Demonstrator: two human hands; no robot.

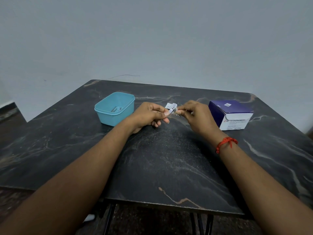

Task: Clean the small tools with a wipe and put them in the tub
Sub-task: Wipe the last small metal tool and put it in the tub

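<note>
My left hand (150, 114) pinches a small shiny metal tool (171, 110) above the middle of the dark table. My right hand (196, 114) pinches a white wipe (177, 111) against that tool from the right; a torn wipe packet (171, 105) shows just behind it, and I cannot tell which hand has it. The light blue tub (108, 118) stands to the left of my left hand, with a metal tool (116, 109) lying inside it.
A purple and white alcohol swab box (232, 116) stands to the right of my right hand. The dark marble-patterned table (169, 158) ends near me at a front edge, with black legs below. A grey wall rises behind.
</note>
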